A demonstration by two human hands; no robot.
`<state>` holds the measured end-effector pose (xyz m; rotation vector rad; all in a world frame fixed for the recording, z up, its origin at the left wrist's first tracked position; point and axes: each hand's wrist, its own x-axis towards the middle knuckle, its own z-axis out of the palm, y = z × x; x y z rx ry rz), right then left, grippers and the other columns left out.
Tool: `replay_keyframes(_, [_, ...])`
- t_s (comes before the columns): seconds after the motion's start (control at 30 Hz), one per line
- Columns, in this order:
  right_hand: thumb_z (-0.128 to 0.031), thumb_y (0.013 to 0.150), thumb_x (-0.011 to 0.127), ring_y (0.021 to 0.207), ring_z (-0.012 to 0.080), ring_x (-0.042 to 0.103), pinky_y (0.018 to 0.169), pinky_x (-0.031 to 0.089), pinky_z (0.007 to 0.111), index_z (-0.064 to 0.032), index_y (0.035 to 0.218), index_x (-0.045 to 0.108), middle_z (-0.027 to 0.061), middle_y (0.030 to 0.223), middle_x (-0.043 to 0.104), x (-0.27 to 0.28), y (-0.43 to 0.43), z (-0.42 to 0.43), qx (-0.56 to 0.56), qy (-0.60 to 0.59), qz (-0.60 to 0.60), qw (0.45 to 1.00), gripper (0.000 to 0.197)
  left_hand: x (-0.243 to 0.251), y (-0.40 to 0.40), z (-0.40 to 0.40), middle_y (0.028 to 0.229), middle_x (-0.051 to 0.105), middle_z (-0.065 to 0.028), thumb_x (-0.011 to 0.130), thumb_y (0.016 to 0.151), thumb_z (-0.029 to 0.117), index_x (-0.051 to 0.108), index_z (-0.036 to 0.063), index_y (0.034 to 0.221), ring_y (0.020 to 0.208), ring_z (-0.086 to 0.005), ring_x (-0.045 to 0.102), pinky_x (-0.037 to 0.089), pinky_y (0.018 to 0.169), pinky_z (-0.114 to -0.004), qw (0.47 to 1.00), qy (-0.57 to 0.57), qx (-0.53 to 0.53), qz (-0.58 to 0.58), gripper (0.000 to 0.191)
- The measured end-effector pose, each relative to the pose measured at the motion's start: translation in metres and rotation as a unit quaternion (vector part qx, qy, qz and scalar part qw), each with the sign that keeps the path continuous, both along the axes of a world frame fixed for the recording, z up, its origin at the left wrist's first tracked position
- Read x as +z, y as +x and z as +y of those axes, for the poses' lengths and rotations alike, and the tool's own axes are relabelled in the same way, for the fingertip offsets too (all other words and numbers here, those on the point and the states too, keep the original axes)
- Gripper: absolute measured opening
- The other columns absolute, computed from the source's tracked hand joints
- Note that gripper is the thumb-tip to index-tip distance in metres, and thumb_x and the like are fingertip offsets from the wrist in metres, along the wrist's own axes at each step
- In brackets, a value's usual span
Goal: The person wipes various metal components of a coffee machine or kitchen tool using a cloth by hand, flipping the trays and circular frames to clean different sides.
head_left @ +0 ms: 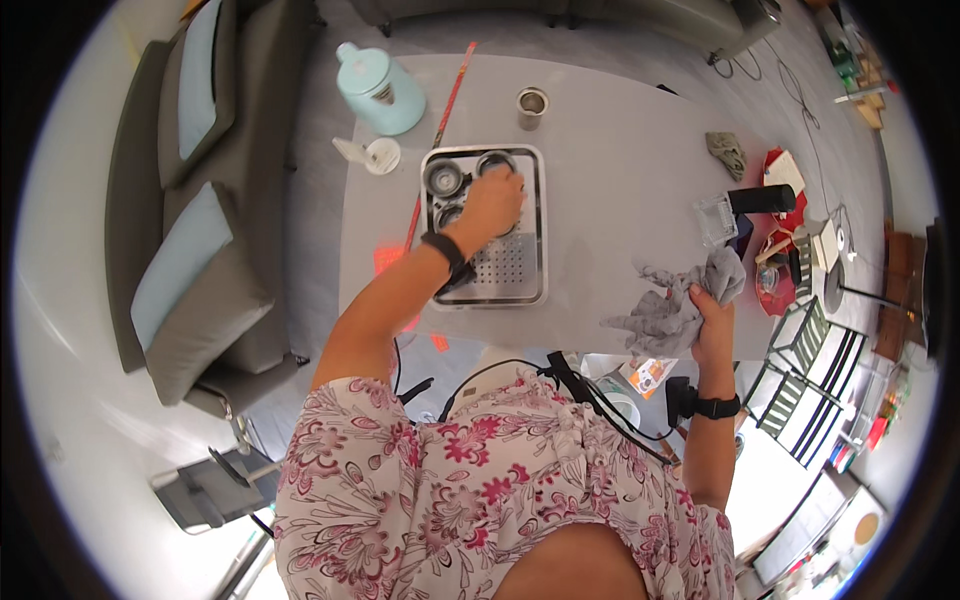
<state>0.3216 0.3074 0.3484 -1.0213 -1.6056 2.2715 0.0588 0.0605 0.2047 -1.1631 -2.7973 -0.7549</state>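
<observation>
My left hand reaches over a rectangular metal tray with a perforated insert. Its fingers are at a round dark cup-like piece in the tray's far right part; whether they grip it cannot be told. Another round dark piece sits at the far left of the tray, and a third, partly covered by the hand, lies nearer. In my right hand is a crumpled grey cloth, held over the table's near right edge.
Beyond the tray stand a light blue jug and a metal cup. A small white container with its lid raised is left of the tray, beside a red strip. A clear container, black cylinder and folded cloth lie right.
</observation>
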Motion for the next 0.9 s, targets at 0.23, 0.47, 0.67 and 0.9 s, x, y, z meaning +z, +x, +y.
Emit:
replay_keyframes(0.23, [-0.006, 0.074, 0.061, 0.09, 0.0203, 0.058, 0.081, 0.047, 0.032, 0.0029, 0.114, 0.048, 0.0102, 0.101, 0.059, -0.02, 0.071, 0.005, -0.118, 0.017, -0.048, 0.992, 0.043, -0.029, -0.083, 0.079, 0.112, 0.046, -0.0197, 0.065, 0.075, 0.024, 0.051, 0.0065, 0.111, 0.098, -0.044, 0.05, 0.047, 0.08, -0.047, 0.972, -0.132, 0.18, -0.075, 0.042])
replay_keyframes(0.47, [-0.004, 0.076, 0.056, 0.092, 0.0217, 0.059, 0.081, 0.048, 0.033, 0.0023, 0.114, 0.049, 0.0108, 0.101, 0.06, -0.031, 0.096, 0.001, -0.123, -0.003, -0.071, 0.99, 0.039, -0.073, -0.109, 0.076, 0.108, 0.054, -0.0184, 0.057, 0.079, 0.026, 0.065, 0.0038, 0.089, 0.092, -0.0355, 0.058, 0.048, 0.078, -0.044, 0.971, -0.134, 0.179, -0.089, 0.026])
replay_keyframes(0.67, [-0.007, 0.075, 0.061, 0.089, 0.0156, 0.057, 0.078, 0.046, 0.029, 0.0023, 0.113, 0.051, 0.0065, 0.099, 0.059, -0.005, 0.052, 0.019, -0.072, 0.074, -0.021, 0.994, 0.04, 0.002, -0.029, 0.1, 0.072, 0.059, -0.0122, 0.066, 0.079, 0.021, 0.06, -0.0033, 0.081, 0.06, -0.0187, 0.06, 0.052, 0.058, -0.029, 0.937, 0.11, 0.049, -0.327, 0.025])
replay_keyframes(0.9, [-0.017, 0.069, 0.073, 0.106, 0.0237, 0.055, 0.084, 0.045, 0.035, -0.0052, 0.126, 0.041, 0.0109, 0.118, 0.054, 0.026, -0.039, -0.015, 0.17, 0.464, 0.156, 0.855, 0.066, 0.119, 0.108, 0.095, 0.083, 0.055, -0.0089, 0.065, 0.072, 0.0, 0.061, 0.0014, 0.091, 0.076, -0.0171, 0.053, 0.046, 0.064, -0.03, 0.859, 0.328, -0.073, -0.386, 0.019])
